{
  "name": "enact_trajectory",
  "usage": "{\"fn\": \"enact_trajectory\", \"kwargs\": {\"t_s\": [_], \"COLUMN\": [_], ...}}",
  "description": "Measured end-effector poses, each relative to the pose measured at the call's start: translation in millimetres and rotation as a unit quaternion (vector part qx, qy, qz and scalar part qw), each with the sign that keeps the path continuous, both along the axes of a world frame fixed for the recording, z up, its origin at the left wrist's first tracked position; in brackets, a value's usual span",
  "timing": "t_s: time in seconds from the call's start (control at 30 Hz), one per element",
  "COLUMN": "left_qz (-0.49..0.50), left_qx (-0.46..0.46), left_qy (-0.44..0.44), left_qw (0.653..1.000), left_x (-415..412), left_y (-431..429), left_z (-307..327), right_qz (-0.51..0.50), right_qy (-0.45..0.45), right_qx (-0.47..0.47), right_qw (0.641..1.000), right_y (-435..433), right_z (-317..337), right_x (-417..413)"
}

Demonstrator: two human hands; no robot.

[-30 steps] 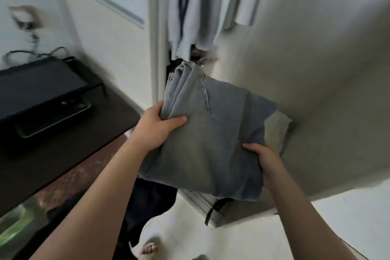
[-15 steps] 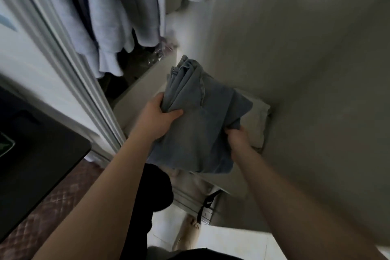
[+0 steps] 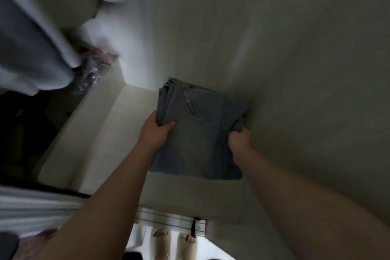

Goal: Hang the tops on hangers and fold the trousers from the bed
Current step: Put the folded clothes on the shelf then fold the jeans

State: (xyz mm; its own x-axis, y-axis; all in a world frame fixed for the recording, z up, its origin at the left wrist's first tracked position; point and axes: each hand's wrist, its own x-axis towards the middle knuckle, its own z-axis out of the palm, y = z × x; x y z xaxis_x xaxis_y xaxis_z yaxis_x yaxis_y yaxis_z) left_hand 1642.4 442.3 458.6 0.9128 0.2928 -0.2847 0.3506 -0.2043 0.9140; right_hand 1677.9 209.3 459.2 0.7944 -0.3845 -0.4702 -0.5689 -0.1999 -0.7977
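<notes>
1. since half a second ago the folded trousers have gone deeper and lower into the wardrobe, and the pale folded cloth that showed beneath them is now hidden
2. they sit low over the pale shelf, with their right edge close against the wardrobe's side wall; whether they rest on the shelf or are held just above it cannot be told
3. the left grip, a bare hand, clasps the left edge of the bundle, thumb on top and fingers tucked under
4. the right grip is curled round the right edge, just beside the wall, knuckles up
5. the trousers are blue-grey denim folded into a rough square, with the thick stacked folds at the far left corner
6. to the left hang pale grey garments, blurred, with a crumpled clear plastic bag beside their hems
7. at the bottom edge a sliding-door track runs across, and two feet in pale sandals stand on a white floor
</notes>
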Motion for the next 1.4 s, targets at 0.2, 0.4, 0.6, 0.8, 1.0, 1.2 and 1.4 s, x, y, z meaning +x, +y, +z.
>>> {"fn": "enact_trajectory", "kwargs": {"t_s": [0.2, 0.4, 0.6, 0.8, 1.0, 1.2, 1.4], "left_qz": [-0.071, -0.026, -0.203, -0.181, -0.174, -0.253, -0.33], "left_qx": [-0.026, 0.174, 0.368, 0.432, 0.436, 0.415, 0.375], "left_qy": [0.033, 0.005, 0.004, -0.029, -0.032, 0.032, 0.084], "left_qw": [0.997, 0.984, 0.907, 0.883, 0.882, 0.873, 0.862], "left_x": [89, 131, 146, 158, 167, 181, 135], "left_y": [-47, -82, -121, -125, -130, -118, -94], "left_z": [-42, -89, -163, -218, -228, -217, -185], "right_qz": [-0.024, 0.064, 0.293, 0.249, 0.225, 0.293, 0.375], "right_qy": [-0.008, -0.008, 0.045, 0.001, -0.03, 0.045, 0.098], "right_qx": [-0.081, -0.27, -0.417, -0.501, -0.515, -0.467, -0.45], "right_qw": [0.996, 0.961, 0.859, 0.829, 0.827, 0.833, 0.805], "right_y": [-55, -66, -49, -44, -47, -50, -53], "right_z": [-3, -42, -136, -203, -225, -211, -170], "right_x": [61, 111, 112, 115, 124, 138, 91]}}
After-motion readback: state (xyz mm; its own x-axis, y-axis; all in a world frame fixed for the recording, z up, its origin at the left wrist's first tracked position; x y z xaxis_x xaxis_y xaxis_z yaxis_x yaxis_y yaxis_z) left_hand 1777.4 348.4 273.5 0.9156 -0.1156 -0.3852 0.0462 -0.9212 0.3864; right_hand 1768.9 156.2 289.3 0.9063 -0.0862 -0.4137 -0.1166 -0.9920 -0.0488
